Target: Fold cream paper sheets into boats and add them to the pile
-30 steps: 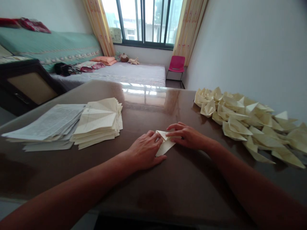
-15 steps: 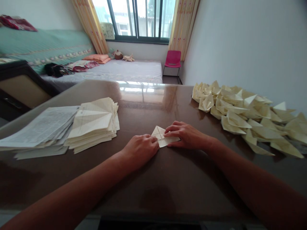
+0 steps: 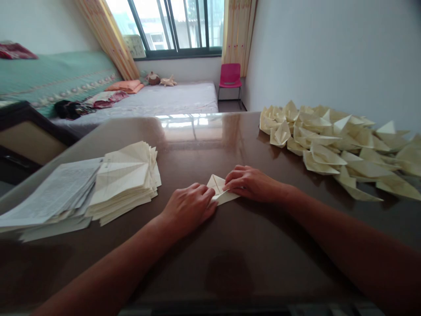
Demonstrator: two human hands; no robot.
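A small folded piece of cream paper (image 3: 215,183) lies on the brown glossy table (image 3: 184,263), between my two hands. My left hand (image 3: 190,204) is closed on its near left side, fingers curled and thumb at the lower edge. On the right side, my right hand (image 3: 250,183) pinches a flap that stands slightly raised from the sheet. The fingertips of both hands hide parts of the paper. One pointed corner shows at the far side, with a crease running down from it.
To the left lie a stack of creased cream sheets (image 3: 123,180) and a fan of printed papers (image 3: 55,188). Many folded paper boats (image 3: 324,153) are heaped at the right by the wall. Beyond the table are a bed (image 3: 184,97) and a pink chair (image 3: 230,77).
A flap of the folded paper has lifted, and both hands' fingers have drawn in on it. The whole view has turned slightly, shifting the paper stacks lower and the boats higher.
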